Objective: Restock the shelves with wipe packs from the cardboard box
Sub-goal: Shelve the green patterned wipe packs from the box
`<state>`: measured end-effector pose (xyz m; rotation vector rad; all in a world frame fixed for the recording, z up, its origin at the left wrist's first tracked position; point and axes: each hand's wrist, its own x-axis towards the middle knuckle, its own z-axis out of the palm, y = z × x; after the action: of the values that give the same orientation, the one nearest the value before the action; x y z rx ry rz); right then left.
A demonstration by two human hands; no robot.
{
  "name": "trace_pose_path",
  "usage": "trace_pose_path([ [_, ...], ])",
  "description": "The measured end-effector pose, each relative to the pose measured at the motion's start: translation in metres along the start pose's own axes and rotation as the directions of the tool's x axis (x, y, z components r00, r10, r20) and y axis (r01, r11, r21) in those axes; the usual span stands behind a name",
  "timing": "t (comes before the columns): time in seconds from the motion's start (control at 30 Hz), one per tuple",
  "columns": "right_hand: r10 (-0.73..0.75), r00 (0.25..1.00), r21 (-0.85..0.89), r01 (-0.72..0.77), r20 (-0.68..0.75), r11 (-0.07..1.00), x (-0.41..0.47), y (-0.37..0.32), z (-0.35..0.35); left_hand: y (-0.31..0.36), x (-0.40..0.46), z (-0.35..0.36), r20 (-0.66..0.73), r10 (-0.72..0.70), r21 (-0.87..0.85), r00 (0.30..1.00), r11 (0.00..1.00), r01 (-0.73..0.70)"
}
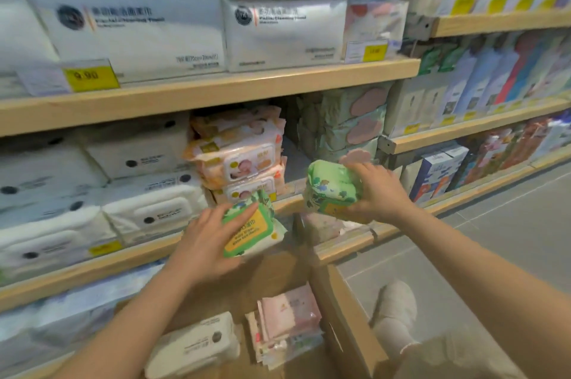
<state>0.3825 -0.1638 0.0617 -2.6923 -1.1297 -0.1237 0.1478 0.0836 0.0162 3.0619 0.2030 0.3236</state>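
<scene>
— Wooden shop shelves (216, 86) fill the view, with grey floor tiles (494, 224) off to the right of them. What sits on the middle shelf?

— White packs (148, 215) on its left part, then a stack of orange-and-pink wipe packs (244, 159), then a gap, then pale green packs with pink lids (355, 119) stacked at the right end.

— And the cardboard box (343, 310)?

— Below that middle shelf, open at the top, close to the person. Inside it lie a white pack (194, 344) and, to its right, a bundle of pink packs (290, 317). A light shoe (395, 313) stands on the tiles just right of the box.

— What is the left hand (207, 242) doing?

— It holds a green pack with a yellow label (250, 227) above the box, level with the middle shelf's front edge. The fingers lie spread across the label side, one fingertip reaching the upper edge; the thumb is hidden, so how it clasps underneath I cannot tell.

— The right hand (377, 190)?

— It grips a second green pack (333, 190), turned end-on, in front of the gap in the middle shelf, just below the pale green stack. Fingers curl over the top, thumb under the bottom edge. The two green packs are near each other but apart.
</scene>
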Motion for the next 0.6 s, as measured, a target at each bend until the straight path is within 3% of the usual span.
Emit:
trace_pose_path([
  [0.13, -0.209, 0.974, -0.158, 0.193, -0.090, 0.968, 0.063, -0.010, -0.006, -0.016, 0.011, -0.001, -0.009, -0.038, 0.009, 0.999, 0.999, 0.038],
  [0.27, -0.335, 0.942, -0.255, 0.317, -0.030, 0.914, 0.112, -0.025, -0.003, -0.027, 0.015, 0.006, 0.025, -0.032, 0.054, 0.999, 0.998, 0.031],
  [0.6, -0.289, 0.929, -0.222, 0.340, 0.230, 0.914, 0.156, -0.034, 0.038, -0.036, 0.021, 0.009, 0.037, 0.033, 0.089, 0.999, 0.995, -0.036],
])
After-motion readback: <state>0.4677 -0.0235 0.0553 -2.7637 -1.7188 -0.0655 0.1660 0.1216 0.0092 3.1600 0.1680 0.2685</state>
